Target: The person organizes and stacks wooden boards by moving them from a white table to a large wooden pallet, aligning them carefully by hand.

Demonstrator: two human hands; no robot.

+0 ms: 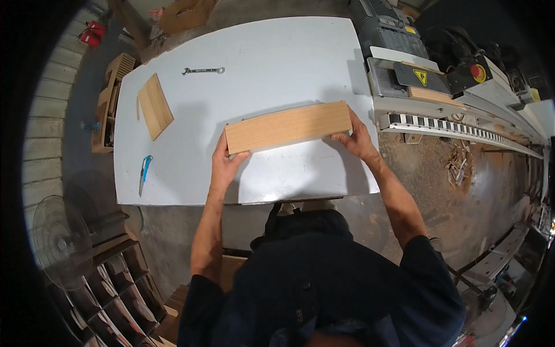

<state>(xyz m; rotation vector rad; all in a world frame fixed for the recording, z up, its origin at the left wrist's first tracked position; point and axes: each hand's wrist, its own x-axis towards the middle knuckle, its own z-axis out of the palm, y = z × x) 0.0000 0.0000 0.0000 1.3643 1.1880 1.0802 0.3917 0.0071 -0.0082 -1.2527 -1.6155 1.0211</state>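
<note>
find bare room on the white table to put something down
Right of the wrench, beyond the held block; also between the utility knife and the left hand. Crowded: around the block and right hand, and at the flat board beside a thin strip.

There's a yellow triangular warning sign (pixel 420 76), bold on the machine's dark plate (pixel 403 73)! Behind it, a small yellow label (pixel 410 30) sits on the grey motor (pixel 378 24); lettering on the wrench (pixel 203 70) and dark shirt (pixel 352 277) is too small to read.
</note>
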